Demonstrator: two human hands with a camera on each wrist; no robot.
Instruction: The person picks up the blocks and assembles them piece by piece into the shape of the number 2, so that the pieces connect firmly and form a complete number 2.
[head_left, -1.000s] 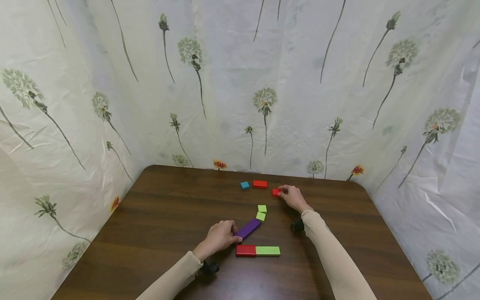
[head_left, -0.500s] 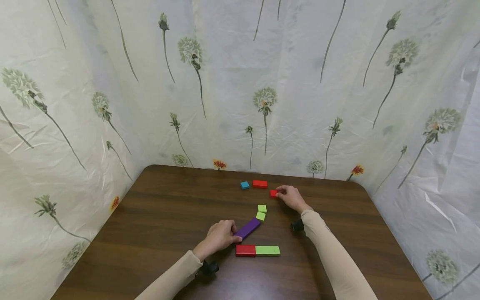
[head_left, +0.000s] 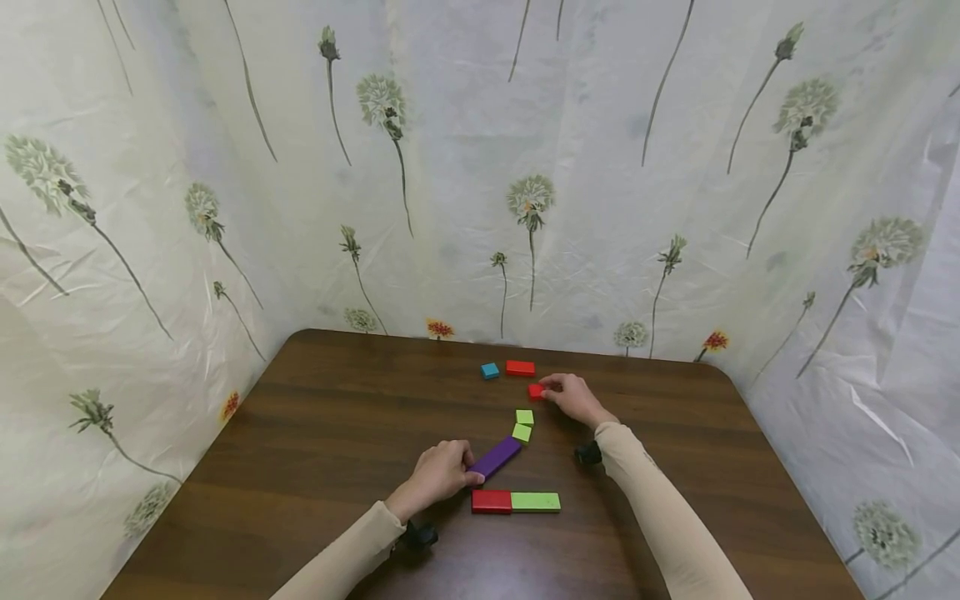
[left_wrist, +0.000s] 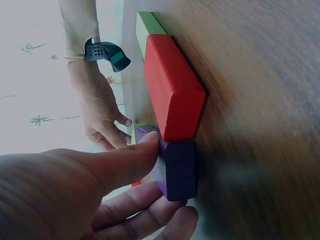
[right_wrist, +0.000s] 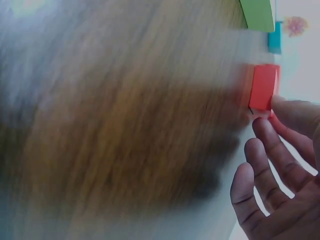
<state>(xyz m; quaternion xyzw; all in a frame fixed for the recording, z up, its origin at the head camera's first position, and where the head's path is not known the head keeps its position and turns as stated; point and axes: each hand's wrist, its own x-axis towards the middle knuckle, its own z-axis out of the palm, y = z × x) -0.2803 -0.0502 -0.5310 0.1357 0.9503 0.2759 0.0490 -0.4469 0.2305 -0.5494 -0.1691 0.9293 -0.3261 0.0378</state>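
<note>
My left hand (head_left: pixel 438 468) holds the near end of a long purple block (head_left: pixel 498 457) lying slantwise on the table. In the left wrist view the thumb is against one side of the purple block (left_wrist: pixel 180 170) and fingers are by the other. Farther back, my right hand (head_left: pixel 576 398) pinches a small red block (head_left: pixel 536 392) between thumb and fingertips. The right wrist view shows the other fingers spread beside that red block (right_wrist: pixel 263 87). Two small lime-green blocks (head_left: pixel 522 432) sit between the purple block's far end and the right hand.
Near the front, a red block (head_left: pixel 491 502) and a longer green block (head_left: pixel 536 502) lie end to end. A blue block (head_left: pixel 490 371) and another red block (head_left: pixel 521 367) lie toward the back of the brown table (head_left: pixel 360 392). A flowered curtain (head_left: pixel 450 167) surrounds the table.
My right hand has slid left and slightly nearer, bringing the small red block closer to the lime-green blocks. The left hand and the purple block have stayed in place.
</note>
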